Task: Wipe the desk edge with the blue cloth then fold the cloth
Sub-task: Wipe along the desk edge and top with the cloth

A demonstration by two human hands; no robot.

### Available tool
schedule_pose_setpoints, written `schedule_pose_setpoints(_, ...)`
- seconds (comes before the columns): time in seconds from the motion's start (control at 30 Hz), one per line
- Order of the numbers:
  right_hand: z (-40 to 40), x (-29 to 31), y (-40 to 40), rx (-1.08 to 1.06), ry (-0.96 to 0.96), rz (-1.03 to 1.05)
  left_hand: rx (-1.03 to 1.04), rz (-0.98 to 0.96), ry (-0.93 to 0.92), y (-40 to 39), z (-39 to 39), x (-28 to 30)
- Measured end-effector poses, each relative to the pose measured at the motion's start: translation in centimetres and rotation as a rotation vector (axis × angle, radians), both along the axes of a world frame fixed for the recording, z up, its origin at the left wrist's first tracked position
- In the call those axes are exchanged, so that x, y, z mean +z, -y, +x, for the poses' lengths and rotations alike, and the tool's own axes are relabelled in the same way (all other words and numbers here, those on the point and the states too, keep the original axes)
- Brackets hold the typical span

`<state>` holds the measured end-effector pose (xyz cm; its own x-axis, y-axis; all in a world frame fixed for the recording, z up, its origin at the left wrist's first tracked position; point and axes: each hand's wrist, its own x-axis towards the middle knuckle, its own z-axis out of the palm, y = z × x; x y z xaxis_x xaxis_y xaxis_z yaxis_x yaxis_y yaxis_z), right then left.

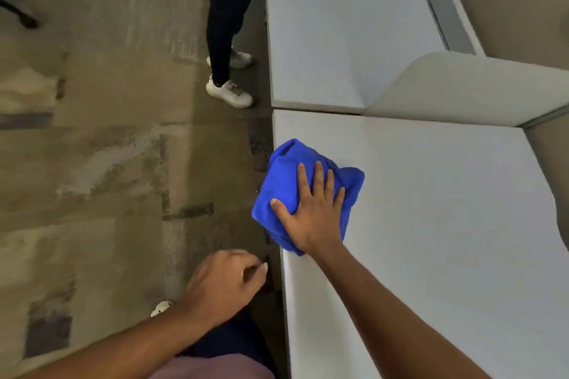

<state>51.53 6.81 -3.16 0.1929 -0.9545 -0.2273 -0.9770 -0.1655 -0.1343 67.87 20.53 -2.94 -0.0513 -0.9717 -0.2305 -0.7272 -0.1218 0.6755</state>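
I see two white tabletops [431, 224] over worn carpet [107, 132]; my right fingers [320, 181] press flat, spread on one cloth [286, 181], left fingers [246, 268] curled, empty.

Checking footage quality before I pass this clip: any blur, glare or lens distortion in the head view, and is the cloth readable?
Head view: the blue cloth and right hand are fairly sharp; the left hand is slightly motion-blurred; desk edges bow from wide-angle distortion; lighting is dim and even, with no glare; the top edge is soft.
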Motion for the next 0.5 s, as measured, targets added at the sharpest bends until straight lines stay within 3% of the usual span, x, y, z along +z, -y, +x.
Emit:
schedule_pose_setpoints(0.2, 1.1, 1.3, 1.4, -0.055, 0.027, 0.164, 0.130, -0.294, -0.015, 12.1, 0.2, 4.0)
schedule_pose_setpoints(0.37, 0.3, 3.7, 3.0, -0.059, 0.151, 0.276, 0.055, -0.229, 0.071, 19.1, -0.8, 4.9)
schedule_pose_setpoints(0.5, -3.2, 5.4, 3.0, -0.187, 0.458, 0.054, -0.036, -0.146, 0.147, 22.1, -1.1, 4.5)
